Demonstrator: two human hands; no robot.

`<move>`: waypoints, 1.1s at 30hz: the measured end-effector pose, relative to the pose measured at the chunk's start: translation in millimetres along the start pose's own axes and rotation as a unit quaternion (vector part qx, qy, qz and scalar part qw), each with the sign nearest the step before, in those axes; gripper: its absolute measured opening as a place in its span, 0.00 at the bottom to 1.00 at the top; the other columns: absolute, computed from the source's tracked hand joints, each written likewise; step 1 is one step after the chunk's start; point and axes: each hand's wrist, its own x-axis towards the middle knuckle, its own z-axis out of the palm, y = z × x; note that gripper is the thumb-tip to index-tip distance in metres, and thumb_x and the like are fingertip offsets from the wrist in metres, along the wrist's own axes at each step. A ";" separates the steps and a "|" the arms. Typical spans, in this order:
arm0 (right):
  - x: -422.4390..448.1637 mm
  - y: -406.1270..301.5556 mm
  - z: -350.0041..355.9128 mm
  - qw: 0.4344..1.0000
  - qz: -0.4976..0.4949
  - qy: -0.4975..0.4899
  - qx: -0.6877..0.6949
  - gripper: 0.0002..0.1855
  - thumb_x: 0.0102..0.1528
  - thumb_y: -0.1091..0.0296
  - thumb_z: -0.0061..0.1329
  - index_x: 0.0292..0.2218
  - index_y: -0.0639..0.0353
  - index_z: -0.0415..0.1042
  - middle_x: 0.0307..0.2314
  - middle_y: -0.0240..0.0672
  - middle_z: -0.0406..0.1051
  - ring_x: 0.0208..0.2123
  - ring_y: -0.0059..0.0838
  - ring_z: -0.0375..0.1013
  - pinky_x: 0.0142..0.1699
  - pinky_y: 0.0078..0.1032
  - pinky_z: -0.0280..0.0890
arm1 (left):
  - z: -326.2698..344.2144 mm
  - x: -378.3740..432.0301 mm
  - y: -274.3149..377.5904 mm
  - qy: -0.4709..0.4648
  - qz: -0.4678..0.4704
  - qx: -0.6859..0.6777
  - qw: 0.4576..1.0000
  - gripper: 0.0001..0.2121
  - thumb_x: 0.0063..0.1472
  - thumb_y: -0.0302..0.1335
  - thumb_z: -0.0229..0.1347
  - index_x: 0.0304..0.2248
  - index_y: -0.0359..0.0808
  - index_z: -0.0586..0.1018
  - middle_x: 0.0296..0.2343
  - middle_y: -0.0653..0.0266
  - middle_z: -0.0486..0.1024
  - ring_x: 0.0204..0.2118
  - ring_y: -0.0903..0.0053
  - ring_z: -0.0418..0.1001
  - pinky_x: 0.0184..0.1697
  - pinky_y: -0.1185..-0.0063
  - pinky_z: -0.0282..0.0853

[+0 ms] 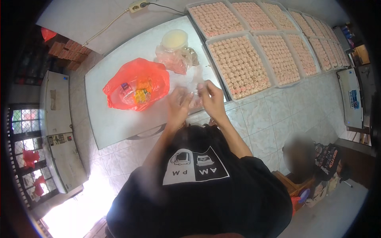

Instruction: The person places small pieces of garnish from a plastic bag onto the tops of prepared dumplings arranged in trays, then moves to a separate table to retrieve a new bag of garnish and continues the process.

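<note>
My right hand [213,102] pinches the upper part of a small clear plastic bag [195,103] at the near edge of the white table [125,125]. Reddish-brown contents show low in the bag, too blurred to name. On the bag's other side, my left hand [178,104] has thumb and fingers drawn together on the film. Left of it lies a red plastic bag [117,84], its mouth spread wide, with yellow packets [143,94] inside. Beyond my hands are a bag of pink pieces [172,61], a bag with dark contents [193,56] and a round lidded tub [175,39].
Plastic trays [239,65] filled with rows of small pinkish rounds stretch away to the right. A power socket [138,6] with cables lies beyond the table. White chest freezers [64,154] stand at left. A person [326,160] sits low at right, near a wooden piece of furniture [293,186].
</note>
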 end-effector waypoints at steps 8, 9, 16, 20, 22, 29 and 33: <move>-16.9 15.8 26.9 0.997 0.032 -0.059 -0.025 0.09 0.66 0.71 0.52 0.37 0.69 0.77 0.25 0.35 0.76 0.30 0.20 0.72 0.38 0.25 0.68 | -21.4 -8.3 11.3 0.046 -0.027 -0.027 0.998 0.04 0.69 0.19 0.59 0.41 0.31 0.76 0.35 0.67 0.78 0.39 0.87 0.75 0.45 0.84 0.72; -15.8 14.5 28.4 0.997 0.036 -0.060 -0.037 0.08 0.65 0.71 0.52 0.38 0.69 0.77 0.26 0.36 0.77 0.31 0.22 0.74 0.39 0.26 0.69 | -27.8 -6.7 6.4 0.049 -0.021 -0.011 0.999 0.05 0.69 0.19 0.59 0.41 0.30 0.76 0.34 0.67 0.78 0.39 0.85 0.76 0.45 0.83 0.72; -12.7 2.1 28.1 0.987 -0.075 -0.058 -0.132 0.12 0.64 0.70 0.54 0.46 0.68 0.76 0.36 0.46 0.77 0.37 0.38 0.77 0.44 0.30 0.71 | -49.9 -21.5 -4.7 0.115 0.002 -0.108 0.987 0.07 0.65 0.18 0.61 0.41 0.29 0.78 0.37 0.62 0.80 0.41 0.77 0.80 0.48 0.76 0.76; -25.2 -30.5 58.2 0.984 -0.002 -0.051 -0.173 0.22 0.58 0.67 0.60 0.53 0.63 0.75 0.42 0.48 0.74 0.41 0.43 0.76 0.47 0.34 0.71 | -61.1 -20.4 -4.5 0.090 0.038 -0.050 0.994 0.04 0.66 0.17 0.61 0.38 0.28 0.78 0.36 0.63 0.79 0.41 0.78 0.80 0.47 0.77 0.77; -24.8 -38.7 60.1 0.966 -0.105 -0.057 -0.228 0.22 0.56 0.69 0.61 0.52 0.61 0.75 0.44 0.47 0.73 0.42 0.44 0.75 0.47 0.35 0.71 | -68.1 -17.8 4.6 0.034 0.097 -0.032 0.994 0.04 0.66 0.18 0.61 0.38 0.28 0.78 0.35 0.62 0.79 0.41 0.79 0.80 0.46 0.77 0.78; -27.4 -45.3 69.1 0.888 -0.206 -0.038 -0.410 0.15 0.48 0.80 0.64 0.39 0.58 0.80 0.47 0.38 0.73 0.45 0.43 0.73 0.44 0.35 0.72 | -93.9 -11.3 10.4 -0.043 0.033 -0.059 0.997 0.06 0.67 0.21 0.63 0.38 0.31 0.77 0.33 0.68 0.77 0.37 0.85 0.76 0.43 0.82 0.74; -31.9 -44.5 74.5 0.872 -0.273 0.035 -0.405 0.12 0.47 0.82 0.65 0.35 0.61 0.81 0.41 0.37 0.76 0.37 0.38 0.76 0.37 0.31 0.73 | -85.3 17.9 30.6 -0.147 -0.110 -0.070 0.980 0.15 0.68 0.37 0.62 0.36 0.30 0.80 0.28 0.66 0.78 0.30 0.82 0.77 0.34 0.83 0.73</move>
